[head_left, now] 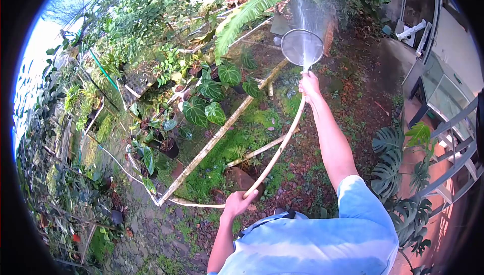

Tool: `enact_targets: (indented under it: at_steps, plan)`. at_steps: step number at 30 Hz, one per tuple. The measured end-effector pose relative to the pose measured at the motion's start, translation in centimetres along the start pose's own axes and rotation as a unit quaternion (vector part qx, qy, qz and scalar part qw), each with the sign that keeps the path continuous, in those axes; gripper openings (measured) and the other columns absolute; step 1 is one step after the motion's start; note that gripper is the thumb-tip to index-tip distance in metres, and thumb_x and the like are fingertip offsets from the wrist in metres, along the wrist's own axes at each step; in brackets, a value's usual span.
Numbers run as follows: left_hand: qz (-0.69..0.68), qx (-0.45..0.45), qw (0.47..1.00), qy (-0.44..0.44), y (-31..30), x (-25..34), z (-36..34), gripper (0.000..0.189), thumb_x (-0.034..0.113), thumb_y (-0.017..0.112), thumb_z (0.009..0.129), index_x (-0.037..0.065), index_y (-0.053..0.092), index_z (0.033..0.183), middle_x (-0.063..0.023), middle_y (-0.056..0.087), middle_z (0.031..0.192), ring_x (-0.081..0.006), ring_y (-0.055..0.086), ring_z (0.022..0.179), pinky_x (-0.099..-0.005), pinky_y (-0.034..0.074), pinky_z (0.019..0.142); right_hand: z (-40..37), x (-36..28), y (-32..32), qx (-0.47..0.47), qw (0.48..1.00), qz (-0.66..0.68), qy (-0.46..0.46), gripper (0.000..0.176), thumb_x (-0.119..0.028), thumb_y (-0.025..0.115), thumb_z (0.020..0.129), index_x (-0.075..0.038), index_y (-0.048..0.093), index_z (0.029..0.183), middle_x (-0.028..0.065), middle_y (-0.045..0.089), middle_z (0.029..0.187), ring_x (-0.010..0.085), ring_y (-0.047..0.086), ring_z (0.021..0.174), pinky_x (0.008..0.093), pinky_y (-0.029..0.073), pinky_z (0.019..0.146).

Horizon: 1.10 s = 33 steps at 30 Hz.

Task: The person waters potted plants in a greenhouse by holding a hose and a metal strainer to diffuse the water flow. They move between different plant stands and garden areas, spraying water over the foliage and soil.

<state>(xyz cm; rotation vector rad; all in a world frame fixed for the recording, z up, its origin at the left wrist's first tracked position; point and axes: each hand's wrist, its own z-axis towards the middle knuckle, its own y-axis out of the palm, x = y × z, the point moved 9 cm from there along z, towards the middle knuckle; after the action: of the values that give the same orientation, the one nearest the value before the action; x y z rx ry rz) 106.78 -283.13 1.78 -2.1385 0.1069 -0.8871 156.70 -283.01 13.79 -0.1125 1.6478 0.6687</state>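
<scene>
My right hand (309, 85) is stretched forward, closed around the front end of a pale yellow garden hose (275, 160). A round mesh strainer (291, 48) with a dark rim stands just beyond that fist; its handle appears to be in the same grip, though the fingers cover it. A jet of water (301, 10) shoots from the hose end past the strainer and breaks into spray at a large fern (257, 5). Closer to my body, my left hand (239, 204) is wrapped around the hose, which curves between both hands and trails off to the left.
A wooden pole frame (222, 136) runs across the ground in front of me. Potted plants with veined leaves (210, 90) stand left of it. On the right are a glass tank (446, 91), a grey metal rack (456, 159) and large split-leaf plants (388, 161).
</scene>
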Motion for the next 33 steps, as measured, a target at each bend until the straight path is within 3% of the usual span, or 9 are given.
enact_targets:
  at_steps: [10,11,14,18,22,28,30,33]
  plan:
    - [-0.032,-0.013,0.999,-0.001,-1.6,1.4,3.3,0.069,0.069,0.057,0.083,0.002,0.072,0.080,-0.0111,0.066,0.065,-0.0259,0.067,0.068,-0.0382,0.051,0.069,3.4,1.2,-0.1,0.015,1.000,0.005,0.003,0.013,-0.017,0.047,0.099,-0.006,0.051,0.105,0.0013,0.044,0.067,0.0088,0.042,0.048,0.0239,0.035,0.038]
    - [-0.078,0.014,0.996,0.028,-1.7,1.6,3.4,0.069,0.065,0.061,0.083,-0.001,0.060,0.063,-0.0043,0.051,0.054,-0.0145,0.049,0.054,-0.0350,0.040,0.052,3.2,1.0,0.4,0.010,1.000,0.001,0.002,0.013,-0.017,0.047,0.099,-0.006,0.051,0.105,0.0012,0.044,0.067,0.0087,0.041,0.047,0.0239,0.035,0.038]
    - [-0.077,-0.040,0.996,0.009,-0.8,0.5,4.9,0.066,0.064,0.060,0.084,-0.001,0.070,0.080,-0.0087,0.060,0.059,-0.0194,0.061,0.060,-0.0351,0.048,0.061,3.3,0.6,1.5,0.013,1.000,-0.009,-0.009,0.013,-0.016,0.047,0.099,-0.006,0.051,0.105,-0.0003,0.044,0.063,0.0084,0.041,0.046,0.0245,0.034,0.038]
    - [-0.092,-0.003,0.994,0.052,-1.7,1.2,6.4,0.066,0.060,0.059,0.087,-0.002,0.060,0.067,-0.0048,0.049,0.053,-0.0149,0.048,0.053,-0.0360,0.040,0.052,2.8,0.1,3.6,0.014,1.000,0.001,-0.008,0.014,-0.017,0.045,0.100,-0.004,0.050,0.098,0.0008,0.043,0.061,0.0110,0.042,0.043,0.0276,0.035,0.036]
    - [-0.108,0.020,0.992,0.060,-2.9,0.2,6.7,0.066,0.059,0.058,0.088,-0.002,0.056,0.063,-0.0046,0.045,0.053,-0.0141,0.043,0.053,-0.0363,0.037,0.051,2.2,-0.3,4.7,0.009,1.000,-0.003,-0.001,0.016,-0.016,0.046,0.099,-0.004,0.051,0.109,0.0009,0.044,0.066,0.0090,0.042,0.048,0.0252,0.036,0.040]
    - [-0.103,0.018,0.993,0.046,-3.8,-1.1,6.7,0.067,0.060,0.056,0.089,-0.003,0.058,0.066,-0.0080,0.047,0.054,-0.0167,0.046,0.055,-0.0376,0.041,0.056,2.2,0.2,4.9,0.027,1.000,0.002,-0.016,0.011,-0.014,0.047,0.099,-0.006,0.051,0.105,0.0011,0.043,0.065,0.0090,0.040,0.045,0.0242,0.035,0.037]
    - [-0.107,0.018,0.993,0.053,-4.1,-0.9,6.2,0.067,0.060,0.056,0.089,-0.003,0.058,0.066,-0.0088,0.048,0.054,-0.0179,0.047,0.055,-0.0381,0.042,0.057,2.2,0.4,4.7,0.033,0.999,0.008,-0.026,0.014,-0.016,0.045,0.099,-0.004,0.052,0.103,0.0017,0.045,0.062,0.0113,0.043,0.044,0.0275,0.037,0.037]
    - [-0.106,0.029,0.992,0.057,-4.8,-0.8,5.8,0.067,0.062,0.055,0.088,-0.002,0.061,0.068,-0.0130,0.053,0.056,-0.0243,0.053,0.056,-0.0411,0.044,0.060,1.8,-0.2,4.5,0.054,0.997,0.026,-0.044,0.015,-0.017,0.044,0.101,-0.005,0.050,0.108,0.0009,0.043,0.063,0.0106,0.041,0.045,0.0268,0.036,0.037]
